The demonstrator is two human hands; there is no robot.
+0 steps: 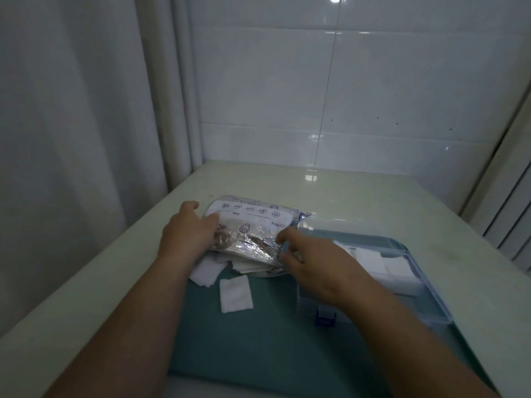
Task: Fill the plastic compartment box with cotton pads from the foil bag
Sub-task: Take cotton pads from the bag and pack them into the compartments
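Observation:
A silver foil bag [253,225] with blue print lies on the counter, its open mouth toward me. White cotton pads [247,264] spill from that mouth. One loose pad [235,294] lies on the teal mat, and a small pile of pads [205,272] sits at the mat's left edge. My left hand [188,231] holds the bag's left side. My right hand [310,261] pinches the bag's right edge at the opening. The clear plastic compartment box [402,271] stands to the right, lid raised, with white pads in its compartments.
A teal mat [258,340] covers the near part of the pale counter [373,196]. A tiled wall rises behind, and a white curtain hangs on the left. The box's blue latch [326,315] faces me.

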